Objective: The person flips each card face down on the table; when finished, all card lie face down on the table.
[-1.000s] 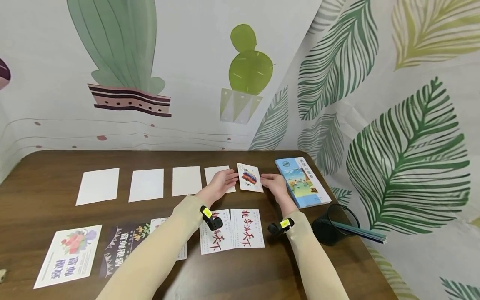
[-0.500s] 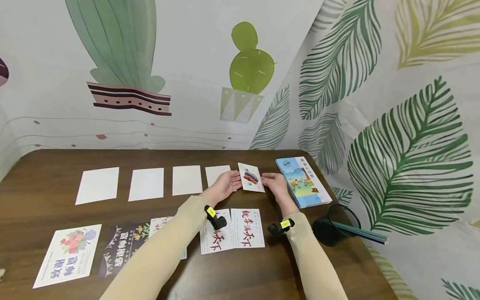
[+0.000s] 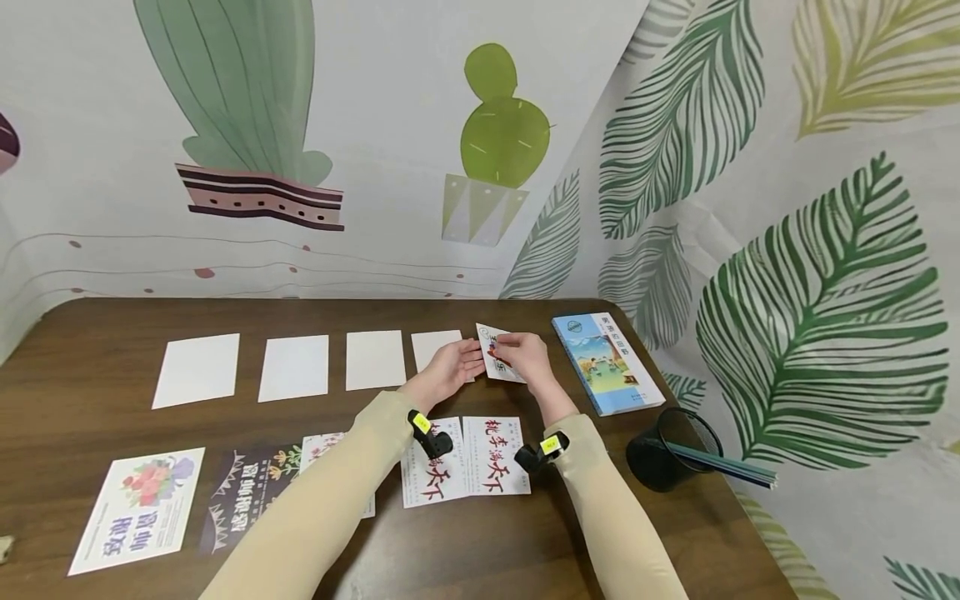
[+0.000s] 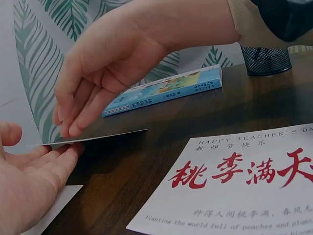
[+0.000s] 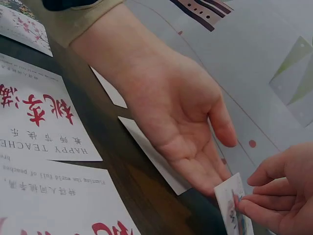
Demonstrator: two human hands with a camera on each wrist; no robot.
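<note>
We're at the far edge of the table [image 3: 465, 558], toward its right corner, and here's the picture card [image 3: 497, 370], between both hands, its thin edge showing above a dark shadow in the left wrist view. Look at the left hand [image 3: 452, 371]: palm up, fingers out nearly straight, tips tucked beneath the card's left side, bearing it rather than gripping. And the right hand [image 3: 528, 357], arched over the top, fingers together and loosely extended, tips touching the printed face, not wrapped around it. Along the far edge we count four plain white cards [image 3: 294, 368], the last partly behind the left hand. In the far right corner, a blue-and-white book [image 3: 603, 367]; down the right edge, a black mesh cup [image 3: 660, 461] with green sticks [image 3: 731, 468] leaning out. Nearer us, another row: a bouquet card [image 3: 137, 510] toward the left edge, then a dark purple card [image 3: 240, 496], a blossom card [image 3: 322, 446] half behind the left sleeve [image 3: 315, 508], and two cards with red lettering [image 3: 495, 454] side by side below the hands.
</note>
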